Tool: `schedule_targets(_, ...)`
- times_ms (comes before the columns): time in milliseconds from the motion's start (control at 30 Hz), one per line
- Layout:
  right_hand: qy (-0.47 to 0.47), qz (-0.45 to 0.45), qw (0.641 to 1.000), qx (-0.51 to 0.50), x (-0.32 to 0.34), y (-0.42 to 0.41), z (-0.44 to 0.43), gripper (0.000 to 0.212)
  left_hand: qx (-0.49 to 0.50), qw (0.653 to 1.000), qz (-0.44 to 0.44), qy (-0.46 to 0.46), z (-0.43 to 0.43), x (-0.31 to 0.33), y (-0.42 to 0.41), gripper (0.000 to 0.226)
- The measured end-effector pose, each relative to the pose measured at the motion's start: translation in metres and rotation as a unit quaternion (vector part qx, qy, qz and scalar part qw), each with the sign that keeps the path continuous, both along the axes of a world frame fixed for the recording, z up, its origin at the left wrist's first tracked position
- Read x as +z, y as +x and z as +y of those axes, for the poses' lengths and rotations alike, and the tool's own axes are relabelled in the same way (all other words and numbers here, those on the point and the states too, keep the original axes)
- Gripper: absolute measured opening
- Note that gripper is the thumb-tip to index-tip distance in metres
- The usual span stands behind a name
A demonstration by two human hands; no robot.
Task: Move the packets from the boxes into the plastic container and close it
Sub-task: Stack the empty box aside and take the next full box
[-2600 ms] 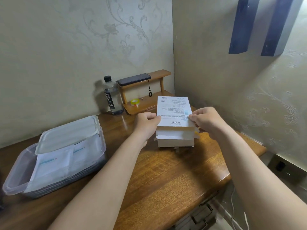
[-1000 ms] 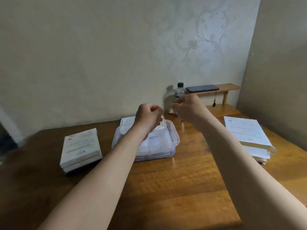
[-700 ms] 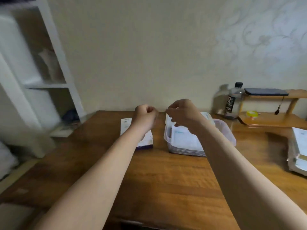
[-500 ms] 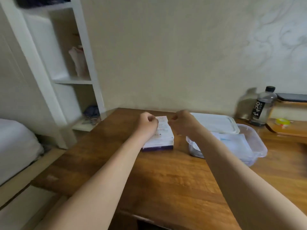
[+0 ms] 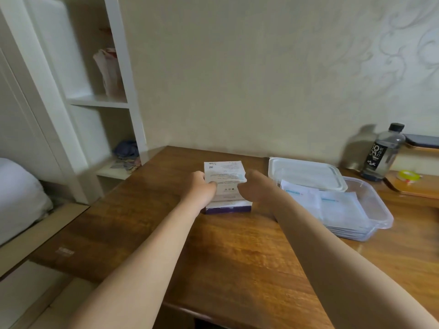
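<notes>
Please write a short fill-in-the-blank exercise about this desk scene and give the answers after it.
1. The left hand and the right hand grip the white ____ from both sides.
2. The plastic container holds white ____, and its lid sits only partly over it.
3. The bottle behind the container has a ____ cap.
Answers: box; packets; black.

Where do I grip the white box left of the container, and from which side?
Probably its long left and right edges near the close end, one hand per side. The box lies flat and looks too broad for a one-hand top grip; nothing else crowds its sides, the container standing apart. The left hand and right hand grip there.
</notes>
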State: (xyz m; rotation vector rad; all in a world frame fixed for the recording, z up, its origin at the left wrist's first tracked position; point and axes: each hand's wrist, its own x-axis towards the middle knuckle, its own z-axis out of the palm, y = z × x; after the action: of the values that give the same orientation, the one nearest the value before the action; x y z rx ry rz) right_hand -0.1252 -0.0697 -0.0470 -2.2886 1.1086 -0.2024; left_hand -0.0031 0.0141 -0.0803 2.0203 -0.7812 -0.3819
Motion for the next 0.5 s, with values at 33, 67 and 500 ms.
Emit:
schedule_targets(33, 0.004, 0.002, 1.0, -0.004, -0.002, 0.001, -0.002, 0.042, -0.003, 1.0, -0.005, 0.0, -0.001, -0.001, 0.002, 0.021)
schedule_targets(67, 0.008, 0.001, 1.0, -0.008, -0.005, 0.003, -0.005, 0.04, -0.003, 1.0, -0.005, 0.0, -0.002, -0.002, 0.003, 0.015)
schedule_targets(500, -0.042, -0.102, 0.991, -0.075, -0.008, 0.005, -0.021, 0.031, 0.048, 0.996, 0.023, -0.067, -0.018, 0.007, 0.004, 0.01)
